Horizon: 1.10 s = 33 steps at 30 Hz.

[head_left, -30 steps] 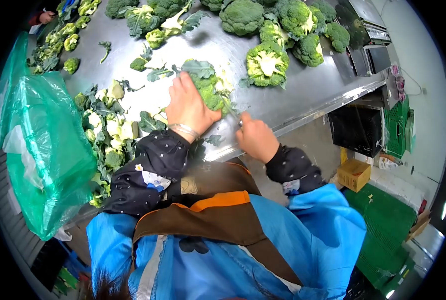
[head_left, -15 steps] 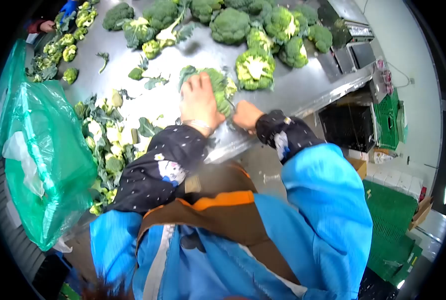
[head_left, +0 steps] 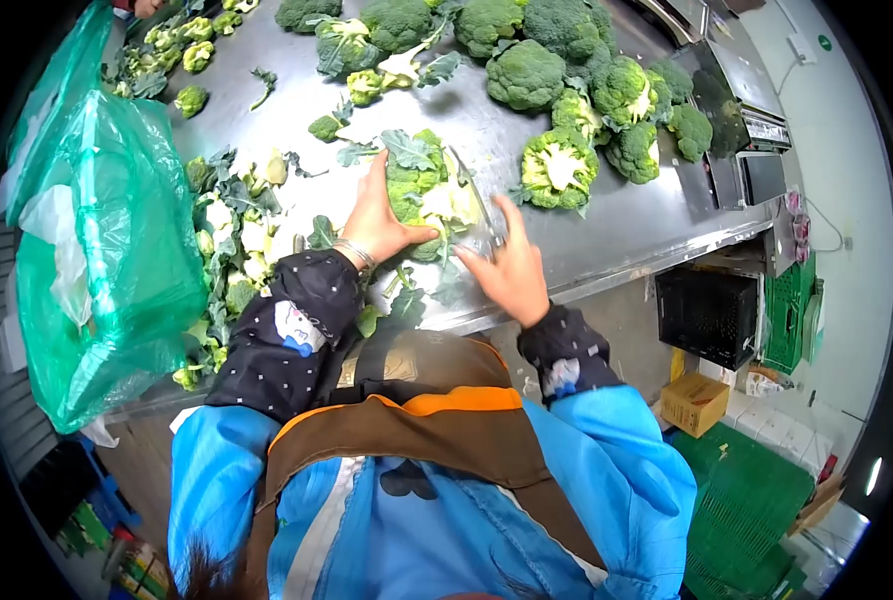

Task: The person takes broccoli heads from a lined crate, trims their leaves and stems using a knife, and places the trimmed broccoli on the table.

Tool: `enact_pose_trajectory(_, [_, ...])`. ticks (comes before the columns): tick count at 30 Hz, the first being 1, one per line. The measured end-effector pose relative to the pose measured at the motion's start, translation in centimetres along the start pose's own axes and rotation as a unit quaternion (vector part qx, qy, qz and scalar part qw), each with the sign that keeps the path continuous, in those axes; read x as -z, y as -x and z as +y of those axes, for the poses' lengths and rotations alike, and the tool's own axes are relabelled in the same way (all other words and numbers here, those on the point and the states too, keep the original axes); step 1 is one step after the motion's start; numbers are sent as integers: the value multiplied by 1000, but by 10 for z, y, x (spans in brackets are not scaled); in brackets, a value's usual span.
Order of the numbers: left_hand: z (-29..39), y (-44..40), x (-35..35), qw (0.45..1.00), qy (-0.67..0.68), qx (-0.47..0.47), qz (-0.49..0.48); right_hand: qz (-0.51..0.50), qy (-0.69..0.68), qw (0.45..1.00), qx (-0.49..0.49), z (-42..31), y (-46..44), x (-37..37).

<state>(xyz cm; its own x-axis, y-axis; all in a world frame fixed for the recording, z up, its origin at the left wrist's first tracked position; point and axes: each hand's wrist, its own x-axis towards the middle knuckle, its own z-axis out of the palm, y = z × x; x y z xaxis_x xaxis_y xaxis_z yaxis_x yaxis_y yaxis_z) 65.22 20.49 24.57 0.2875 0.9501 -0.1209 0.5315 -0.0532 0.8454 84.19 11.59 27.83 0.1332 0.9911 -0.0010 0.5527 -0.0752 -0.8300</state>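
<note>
A broccoli head with leaves and a pale cut stem lies on the metal table, its stem side facing right. My left hand grips it from the left, fingers along its far side and thumb across the near side. Just right of the stem is my right hand, with thumb and forefinger spread apart. A thin knife extends from that hand, its blade pointing away from me beside the stem. The handle is mostly hidden, apparently under the curled fingers.
Several broccoli heads are piled at the back of the metal table. Trimmings lie at left beside a green plastic bag. Black and green crates stand right, with a cardboard box. Another person's hand shows at top left.
The view has shifted. My right hand has gone from a closed fist by the broccoli to a spread thumb and forefinger. The broccoli has turned, showing its cut stem.
</note>
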Motion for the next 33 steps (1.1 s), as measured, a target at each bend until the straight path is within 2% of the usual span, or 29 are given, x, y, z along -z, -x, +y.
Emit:
enact_pose_trajectory(2, [-22,-7,-1,998,62,-16,-29,3,6,1000,3,3,-33,-10])
enact_pose_trajectory(4, [-32,-16,8,990,126,-7,-57,-59,-12,996,-63,13,-55,-6])
enact_pose_trajectory(6, [-34,-19,18,975,203,38,-76,47,-87,992,-78,43,-61,-6])
enact_pose_trajectory(7, [-29,-17,20,973,222,32,-60,67,-72,990,-105,67,-62,1])
enact_pose_trajectory(9, [-23,-15,20,991,120,1,-53,82,-9,990,-111,69,-59,12])
enact_pose_trajectory(11, [-15,-15,15,998,52,-25,-24,77,85,991,-70,51,-40,27])
enact_pose_trajectory(12, [-13,-20,14,998,43,-37,-28,38,67,993,-85,36,-32,30])
enact_pose_trajectory(14, [-10,-30,10,997,27,-57,-42,6,28,999,-41,25,-24,13])
enact_pose_trajectory(15, [4,-30,10,998,-3,-24,-56,-5,25,999,-31,21,-22,0])
enact_pose_trajectory(16, [5,-31,7,998,-17,-30,-62,-14,21,1000,-18,17,-26,-13])
enact_pose_trajectory(17, [5,-33,5,997,-30,-36,-67,21,-2,999,26,20,-32,-25])
enact_pose_trajectory(19, [-8,-36,4,996,-37,-64,-55,-74,-108,987,-94,29,-39,-15])
enact_pose_trajectory(20, [-11,-37,9,996,-18,-43,-78,-123,-161,967,-153,29,-40,-4])
enact_pose_trajectory(22, [-13,-38,20,992,23,1,-120,-100,-374,882,-268,27,-37,40])
enact_pose_trajectory(23, [-10,-35,25,989,39,51,-137,-108,-450,853,-241,44,-35,60])
enact_pose_trajectory(24, [-9,-33,26,987,57,57,-136,-73,-438,863,-240,51,-33,77])
enact_pose_trajectory(26, [-8,-30,29,984,93,69,-138,-82,-179,957,-212,56,-25,95])
enact_pose_trajectory(27, [-9,-31,27,986,86,57,-128,-29,-39,995,-84,59,-17,86])
enact_pose_trajectory(29, [-14,-32,18,994,68,-23,-83,-66,179,977,-98,47,2,80])
enact_pose_trajectory(30, [-12,-31,15,995,59,-62,-58,-76,196,976,-59,49,10,76])
enact_pose_trajectory(32, [3,-32,13,994,46,-68,-73,-102,184,977,20,62,22,62])
enact_pose_trajectory(33, [13,-33,12,994,22,-65,-90,-85,201,974,68,58,22,55])
